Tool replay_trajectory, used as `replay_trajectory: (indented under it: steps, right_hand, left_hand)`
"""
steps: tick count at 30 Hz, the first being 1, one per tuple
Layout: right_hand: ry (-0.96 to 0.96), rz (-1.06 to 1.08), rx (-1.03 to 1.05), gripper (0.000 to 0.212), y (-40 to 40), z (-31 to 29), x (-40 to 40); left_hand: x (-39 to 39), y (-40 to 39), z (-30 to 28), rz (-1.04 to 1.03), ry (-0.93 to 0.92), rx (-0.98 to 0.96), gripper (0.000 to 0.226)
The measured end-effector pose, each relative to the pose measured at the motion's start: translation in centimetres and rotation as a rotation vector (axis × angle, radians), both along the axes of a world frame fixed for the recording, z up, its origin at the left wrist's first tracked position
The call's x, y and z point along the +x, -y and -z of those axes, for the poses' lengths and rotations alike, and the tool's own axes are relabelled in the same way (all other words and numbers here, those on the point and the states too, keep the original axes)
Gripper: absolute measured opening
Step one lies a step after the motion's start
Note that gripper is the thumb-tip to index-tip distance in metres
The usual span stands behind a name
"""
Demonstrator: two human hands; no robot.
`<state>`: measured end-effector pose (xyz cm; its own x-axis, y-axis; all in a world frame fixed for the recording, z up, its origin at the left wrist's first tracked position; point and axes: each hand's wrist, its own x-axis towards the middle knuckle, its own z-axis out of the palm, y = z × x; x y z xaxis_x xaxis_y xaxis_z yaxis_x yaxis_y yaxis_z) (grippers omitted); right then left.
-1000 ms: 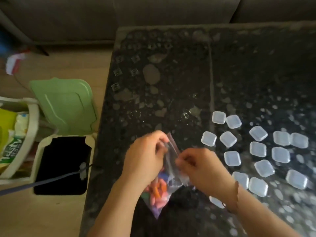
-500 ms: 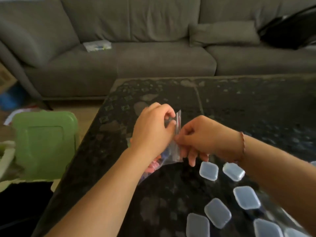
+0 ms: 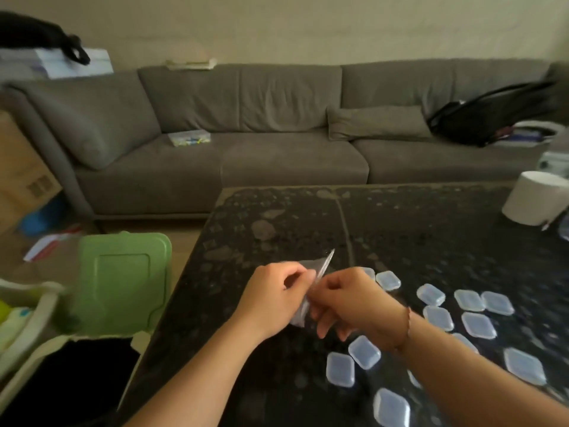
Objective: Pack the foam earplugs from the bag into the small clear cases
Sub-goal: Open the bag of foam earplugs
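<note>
Above the dark speckled table, a small clear zip bag is held up between both hands. My left hand pinches its top edge from the left, and my right hand pinches it from the right. Most of the bag is hidden behind my hands, so the earplugs inside do not show. Several small clear cases lie shut on the table to the right and below my hands.
A white paper roll stands at the table's far right. A green bin lid stands open left of the table over a dark bin. A grey sofa runs behind.
The view has tilted up from the table to the sofa and wall. Both hands keep pinching the bag's top, now turned so the earplugs are hidden.
</note>
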<state>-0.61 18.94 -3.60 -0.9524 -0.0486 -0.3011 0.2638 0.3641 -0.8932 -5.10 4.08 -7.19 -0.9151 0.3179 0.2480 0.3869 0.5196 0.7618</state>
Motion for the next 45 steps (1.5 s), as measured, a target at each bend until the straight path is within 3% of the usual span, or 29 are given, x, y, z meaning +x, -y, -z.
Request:
replay_trajectory:
  steps: [5, 11, 14, 17, 21, 25, 28, 30, 33, 38, 41, 45]
  right_hand:
    - [-0.081, 0.059, 0.063, 0.021, 3.0, -0.6, 4.7]
    - [-0.029, 0.142, -0.085, 0.033, 5.2, 0.2, 8.3]
    - [-0.184, 0.217, 0.112, 0.033, 5.6, 1.9, 8.9]
    - [-0.296, 0.255, 0.223, 0.034, 5.9, 2.9, 8.8]
    - [-0.297, 0.289, 0.306, 0.04, 5.6, 2.6, 7.9]
    - [-0.184, 0.301, 0.451, 0.045, 4.3, 1.8, 7.3]
    - [-0.195, 0.26, 0.549, 0.039, 3.2, 1.1, 7.4]
    - [-0.339, 0.256, 0.588, 0.024, 3.1, 1.0, 7.6]
    - [-0.529, 0.234, 0.578, 0.018, 3.5, 1.2, 7.9]
    - [-0.479, 0.192, 0.782, 0.018, 3.1, 1.0, 7.8]
    - [-0.482, 0.179, 0.846, 0.023, 3.0, 1.2, 8.0]
    - [-0.357, 0.166, 0.67, 0.025, 2.0, 2.2, 7.5]
  left_hand:
    - [4.4, 2.4, -2.0, 0.034, 0.025, -0.033, 0.012]
    - [8.2, 3.9, -1.9, -0.019, -0.095, -0.174, 0.016]
    - [9.5, 3.3, -0.9, -0.056, -0.238, -0.274, 0.019]
    - [9.4, 2.9, -0.3, -0.049, -0.255, -0.296, 0.021]
    - [8.9, 3.1, -1.4, -0.131, -0.252, -0.237, 0.017]
    - [7.9, 5.1, -2.2, -0.273, -0.342, -0.309, 0.017]
    - [7.0, 6.5, -1.9, -0.223, -0.506, -0.239, 0.015]
    - [7.0, 6.3, -1.5, -0.118, -0.567, -0.241, 0.017]
    - [7.6, 5.2, -1.2, -0.056, -0.627, -0.27, 0.024]
    - [7.4, 5.2, -1.0, -0.079, -0.69, -0.33, 0.017]
    - [7.8, 4.9, -1.3, -0.059, -0.637, -0.256, 0.019]
    - [7.7, 4.8, -1.6, 0.083, -0.379, 0.1, 0.022]
